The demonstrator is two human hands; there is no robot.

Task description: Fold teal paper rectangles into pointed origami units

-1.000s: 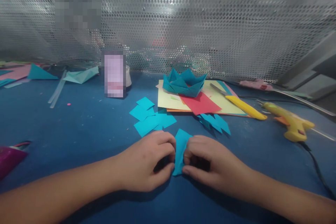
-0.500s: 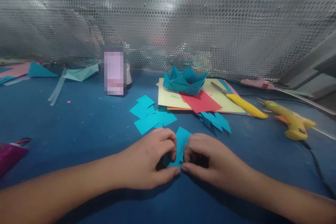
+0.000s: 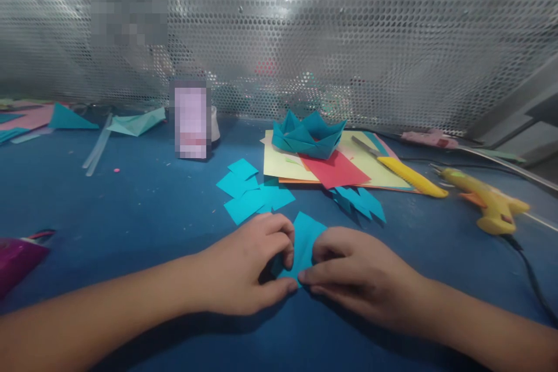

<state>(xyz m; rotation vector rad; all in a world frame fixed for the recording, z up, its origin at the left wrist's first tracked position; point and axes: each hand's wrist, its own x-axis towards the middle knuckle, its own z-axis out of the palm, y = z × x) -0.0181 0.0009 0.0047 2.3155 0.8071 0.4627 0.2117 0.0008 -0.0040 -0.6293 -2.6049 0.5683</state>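
Note:
A piece of turquoise paper [image 3: 306, 239] lies on the blue table between my two hands, a crease running down it. My left hand [image 3: 261, 264] curls over its left side, with the fingertips on the paper and the thumb along the near edge. On the other side my right hand [image 3: 353, 273] is closed at the paper's near right edge, finger and thumb pinched together there. Just beyond are loose turquoise paper squares [image 3: 242, 206] and a few folded turquoise pieces [image 3: 360, 202]. Farther back sits a folded turquoise paper ring with points [image 3: 307, 136].
A stack of coloured paper [image 3: 279, 154] bears a red sheet [image 3: 337, 170] and a yellow-handled knife [image 3: 412, 177]. At right lies a yellow glue gun [image 3: 492, 200] with its cord. Glue sticks [image 3: 98, 148] and a blurred phone-like rectangle [image 3: 190, 122] stand left, before a perforated metal panel [image 3: 279, 29].
My right hand has rolled over and shifted slightly right, its finger and thumb now closer together. More of the turquoise paper shows. My left hand has stayed put.

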